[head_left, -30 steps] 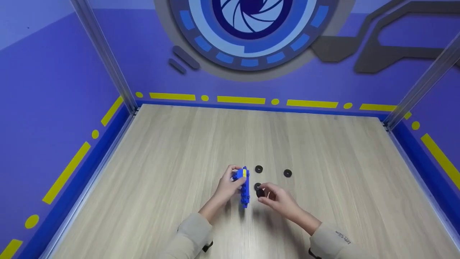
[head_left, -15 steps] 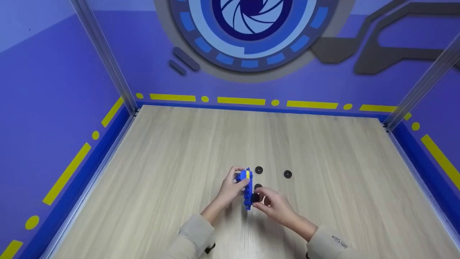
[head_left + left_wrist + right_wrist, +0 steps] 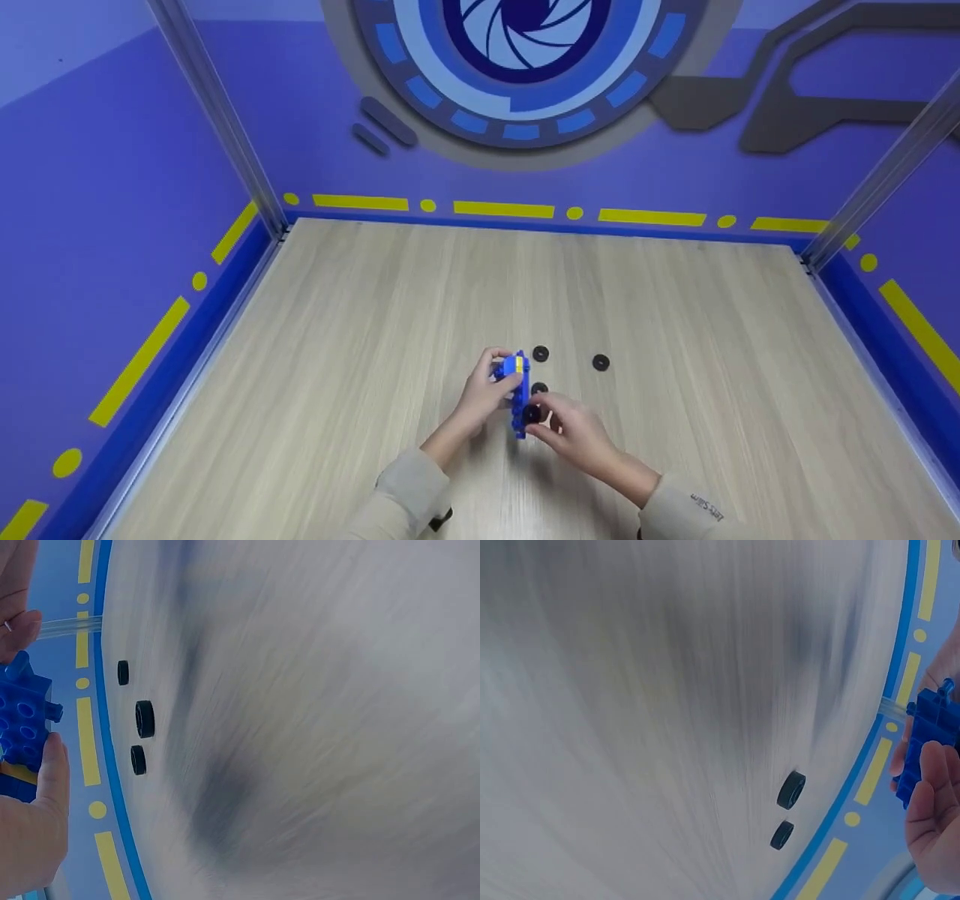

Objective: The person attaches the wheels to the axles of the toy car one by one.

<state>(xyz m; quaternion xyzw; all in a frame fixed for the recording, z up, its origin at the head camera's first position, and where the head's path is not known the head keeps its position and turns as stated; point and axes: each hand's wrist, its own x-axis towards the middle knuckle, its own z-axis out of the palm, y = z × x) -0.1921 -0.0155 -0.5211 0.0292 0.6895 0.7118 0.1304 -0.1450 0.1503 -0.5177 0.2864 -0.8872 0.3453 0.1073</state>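
Over the table (image 3: 390, 315), the left hand (image 3: 480, 391) is gripping a blue toy (image 3: 525, 384) while the right hand (image 3: 583, 433) is pinching a black wheel (image 3: 532, 415) beside it, seemingly mid-fitting, with three loose wheels (image 3: 541, 353) (image 3: 601, 363) (image 3: 538, 388) lying unfitted.

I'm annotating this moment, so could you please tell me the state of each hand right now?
Left hand: closed, holding the blue toy piece.
Right hand: closed, pinching a black wheel by the blue toy piece.

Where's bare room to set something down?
Bare: the tabletop beyond the loose black wheels to the back wall, left of the left hand, and right of the right hand. Crowded: between the hands, around the blue toy piece and held wheel.
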